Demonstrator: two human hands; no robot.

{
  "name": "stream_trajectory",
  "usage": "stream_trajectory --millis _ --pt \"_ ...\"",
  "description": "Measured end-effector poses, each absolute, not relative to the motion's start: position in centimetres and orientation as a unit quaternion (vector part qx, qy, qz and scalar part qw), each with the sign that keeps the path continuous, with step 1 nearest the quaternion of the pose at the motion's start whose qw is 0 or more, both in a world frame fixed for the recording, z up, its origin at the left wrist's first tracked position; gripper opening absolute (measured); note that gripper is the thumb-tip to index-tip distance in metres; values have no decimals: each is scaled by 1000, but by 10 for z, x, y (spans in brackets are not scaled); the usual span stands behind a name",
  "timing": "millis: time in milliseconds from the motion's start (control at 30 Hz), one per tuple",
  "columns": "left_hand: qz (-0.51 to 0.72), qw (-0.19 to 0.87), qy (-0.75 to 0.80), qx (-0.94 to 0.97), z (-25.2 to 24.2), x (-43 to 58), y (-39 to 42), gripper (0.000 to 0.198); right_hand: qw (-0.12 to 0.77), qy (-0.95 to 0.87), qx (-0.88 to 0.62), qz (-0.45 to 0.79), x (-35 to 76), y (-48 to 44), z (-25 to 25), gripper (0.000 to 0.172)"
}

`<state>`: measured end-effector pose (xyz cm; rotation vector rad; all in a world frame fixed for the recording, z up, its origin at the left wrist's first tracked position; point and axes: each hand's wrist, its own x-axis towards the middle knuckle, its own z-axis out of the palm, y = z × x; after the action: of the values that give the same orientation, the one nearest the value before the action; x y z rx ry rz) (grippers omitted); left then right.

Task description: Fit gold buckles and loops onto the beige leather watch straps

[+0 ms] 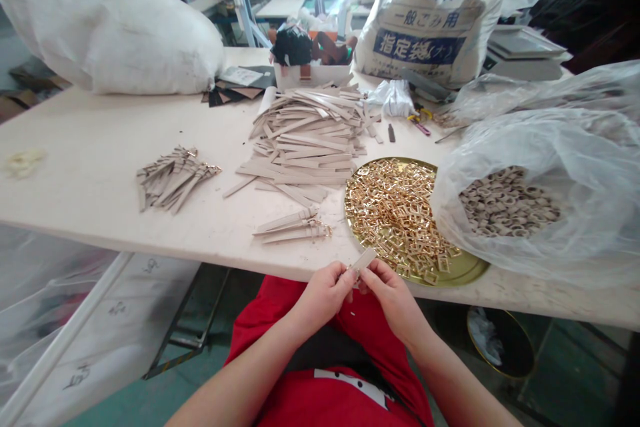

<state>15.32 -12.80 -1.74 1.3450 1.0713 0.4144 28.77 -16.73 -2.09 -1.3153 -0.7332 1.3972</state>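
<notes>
My left hand (325, 295) and my right hand (390, 297) meet just below the table's front edge, both pinched on one short beige strap (364, 259) that sticks up between the fingers. Whether a buckle sits on its hidden end I cannot tell. Right above the hands lies a round gold tray (463, 269) heaped with gold buckles (395, 210). A few finished straps with buckles (295, 225) lie left of the tray. Behind them is a big pile of plain beige straps (305, 137).
Another bundle of straps with buckles (173, 177) lies at the left. A clear plastic bag (540, 200) of small beige loops sits on the right. A white sack (110, 30), a printed bag (430, 20) and a small box (310, 73) stand at the back. A bin (500, 343) sits under the table.
</notes>
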Motion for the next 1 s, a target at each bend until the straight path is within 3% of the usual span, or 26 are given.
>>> stream_trajectory --millis 533,700,900,1000 --pt "142 533 496 671 -8 153 -133 27 476 -362 -589 544 292 -168 -34 19" --pt "168 590 460 642 -14 152 -133 27 498 -330 -531 601 291 -167 -28 12" --pt "153 572 472 653 -20 151 -132 31 464 -461 -640 405 292 -169 -24 14" --pt "132 539 469 687 -13 151 -129 32 461 -433 -612 474 295 -166 -24 8"
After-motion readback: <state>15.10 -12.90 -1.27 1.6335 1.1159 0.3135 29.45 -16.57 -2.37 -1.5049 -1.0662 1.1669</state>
